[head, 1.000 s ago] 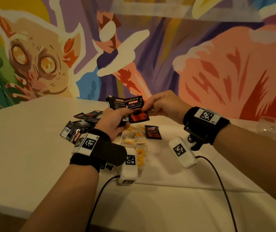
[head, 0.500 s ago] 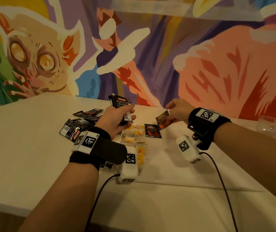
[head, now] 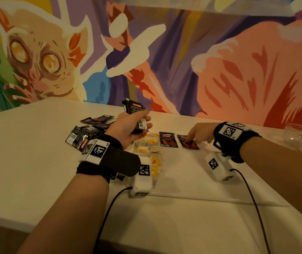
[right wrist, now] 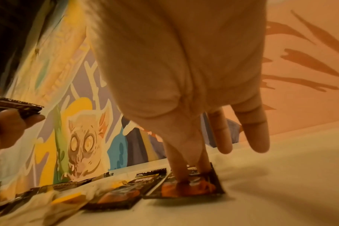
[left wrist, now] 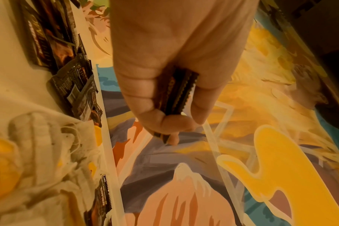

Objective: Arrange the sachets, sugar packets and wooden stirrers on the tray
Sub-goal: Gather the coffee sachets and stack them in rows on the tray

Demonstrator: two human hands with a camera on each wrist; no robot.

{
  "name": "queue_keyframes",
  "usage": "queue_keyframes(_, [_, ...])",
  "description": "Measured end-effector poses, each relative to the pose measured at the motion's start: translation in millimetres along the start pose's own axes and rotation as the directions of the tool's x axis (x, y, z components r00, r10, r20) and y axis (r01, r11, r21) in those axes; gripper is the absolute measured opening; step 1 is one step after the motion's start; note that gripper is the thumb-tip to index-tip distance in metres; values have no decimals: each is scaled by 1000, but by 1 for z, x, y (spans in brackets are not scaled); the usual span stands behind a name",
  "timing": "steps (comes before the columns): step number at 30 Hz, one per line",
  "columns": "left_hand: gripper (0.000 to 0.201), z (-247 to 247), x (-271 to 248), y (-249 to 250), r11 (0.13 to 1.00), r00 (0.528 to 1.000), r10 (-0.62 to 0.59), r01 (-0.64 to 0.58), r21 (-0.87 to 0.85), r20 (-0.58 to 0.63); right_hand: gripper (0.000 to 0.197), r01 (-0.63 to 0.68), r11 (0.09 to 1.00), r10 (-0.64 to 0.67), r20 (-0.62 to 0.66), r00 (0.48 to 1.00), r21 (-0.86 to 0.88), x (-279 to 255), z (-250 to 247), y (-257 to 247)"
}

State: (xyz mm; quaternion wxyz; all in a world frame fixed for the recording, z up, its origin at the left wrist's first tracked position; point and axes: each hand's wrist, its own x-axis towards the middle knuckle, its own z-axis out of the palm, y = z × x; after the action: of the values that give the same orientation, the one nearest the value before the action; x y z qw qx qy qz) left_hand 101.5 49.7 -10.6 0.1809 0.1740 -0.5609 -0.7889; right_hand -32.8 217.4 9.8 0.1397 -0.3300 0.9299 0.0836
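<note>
1. Left grip (head: pixel 128 125), frame centre: fingers and thumb curled round a small stack of black foil coffee sachets w/ red-white lettering (head: pixel 135 114), held upright above the worktop; serrated ends show between thumb and fingers in wrist view (left wrist: pixel 181 91).
2. Right grip (head: pixel 199 133), centre-right: fingers straight, two fingertips (right wrist: pixel 177 174) pressing a black sachet w/ orange cup print (head: pixel 189 142) flat on the tray; other fingers lifted clear.
3. Flat white rectangular tray (head: pixel 192 176), centre to lower right, lying on the worktop.
4. Second black sachet, same print (head: pixel 168 139), flat on tray just left of item 2's sachet; side by side, apart.
5. Pale tea bags w/ yellow tags (head: pixel 150 153), left part of tray, in a loose column.
6. Loose pile of black sachets (head: pixel 86 132), centre-left, on the cream worktop (head: pixel 27 153), off the tray.
7. Clear glass cup (head: pixel 300 134), far right edge, on worktop.
8. Painted mural wall (head: pixel 165 52), upper half.
</note>
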Motion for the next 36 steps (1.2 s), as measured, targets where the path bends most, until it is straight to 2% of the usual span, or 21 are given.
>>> queue_keyframes(3, [22, 1, -1, 0, 1000, 1000, 6, -5, -29, 10, 48, 40, 998, -39, 16, 999, -56, -1, -1, -4])
queue_keyframes(10, [17, 1, -6, 2, 995, 998, -11, 18, -102, 66, 48, 48, 998, -47, -25, 999, 30, 6, 0, -5])
queue_keyframes(13, [20, -1, -7, 2, 987, 991, -9, 30, -156, 134, 42, 53, 984, -27, -152, 988, 168, 10, -3, -3])
queue_keyframes(15, [19, -1, -7, 1, 993, 986, -8, 28, -116, 167, 31, 129, 950, -40, -297, 954, 285, 11, -8, -5])
queue_keyframes(17, [12, 0, -8, 2, 999, 988, 1, 6, -46, 152, 32, 263, 824, -59, -386, 920, 502, 7, -12, -15])
queue_keyframes(19, [10, 2, -9, 1, 1000, 994, 20, -20, 2, 108, 40, 379, 586, -84, -411, 908, 716, -1, -16, -29])
queue_keyframes(21, [12, 1, -8, 0, 998, 996, 48, -50, 38, 73, 36, 443, 437, -121, -437, 892, 783, -8, -20, -41])
queue_keyframes(24, [8, 1, -6, -1, 994, 996, 84, -85, 73, 23, 6, 483, 345, -117, -474, 873, 804, -13, -24, -55])
queue_keyframes(26, [15, 0, -3, -1, 995, 996, 90, -88, 47, -27, 11, 515, 265, -77, -514, 854, 815, -12, -26, -57])
queue_keyframes(29, [32, -4, 1, -1, 999, 998, 11, -14, -43, -62, 10, 522, 161, -92, -514, 853, 838, -12, -28, -55])
queue_keyframes(31, [30, -6, 1, 1, 994, 999, -42, 41, -100, -6, 12, 492, 109, -123, -480, 869, 864, -13, -26, -55])
queue_keyframes(33, [28, -4, -2, 1, 996, 992, -60, 68, -66, 109, 20, 470, 60, -135, -460, 878, 880, -13, -22, -57])
queue_keyframes(36, [42, 0, -4, -2, 999, 976, -41, 41, 7, 213, 32, 458, 14, -127, -453, 883, 889, -14, -19, -63])
